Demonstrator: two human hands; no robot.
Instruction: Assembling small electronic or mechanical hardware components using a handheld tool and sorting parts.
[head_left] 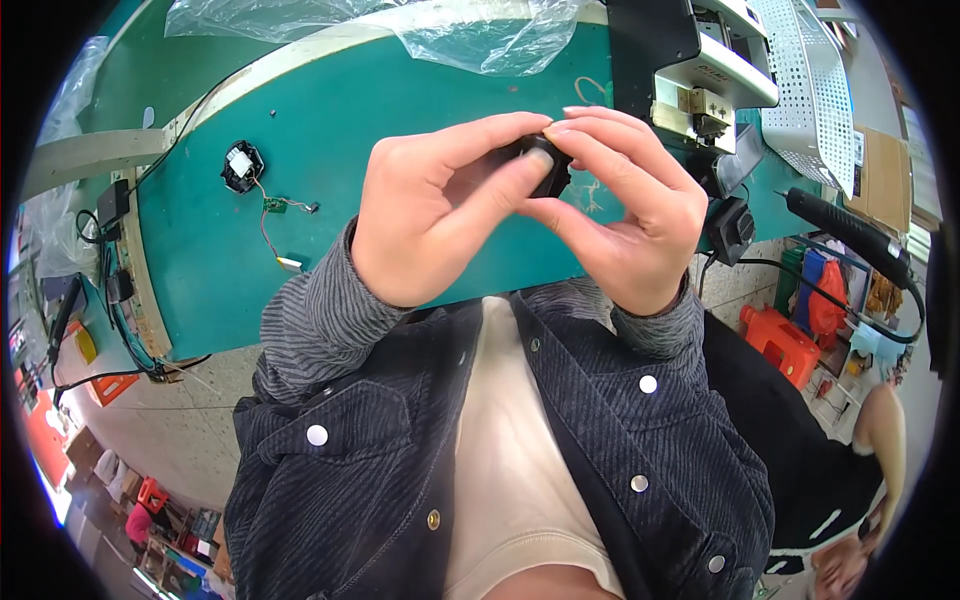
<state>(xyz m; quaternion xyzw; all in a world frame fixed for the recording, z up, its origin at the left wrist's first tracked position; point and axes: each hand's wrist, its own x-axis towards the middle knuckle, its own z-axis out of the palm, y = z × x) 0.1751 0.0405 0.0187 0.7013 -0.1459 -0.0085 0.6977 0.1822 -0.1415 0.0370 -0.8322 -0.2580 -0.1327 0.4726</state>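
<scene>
Green tabletop stands above grey floor, both hands pinching a black part

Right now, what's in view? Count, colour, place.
handled part: 1, black, between both hands
bench top: 1, green, under hands
wired unit: 1, black with white centre, bench left
circuit board: 1, green, by that unit
plastic sheeting: count unclear, clear, bench's far edge
machine: 1, black and pale, upper right
perforated basket: 1, white, upper right
corded tool: 1, black, right
co-worker: 1, dark clothing, lower right
background clutter: too small to count
jacket: 1, dark, lower centre
left hand, right hand: 2, bare, centre
</scene>
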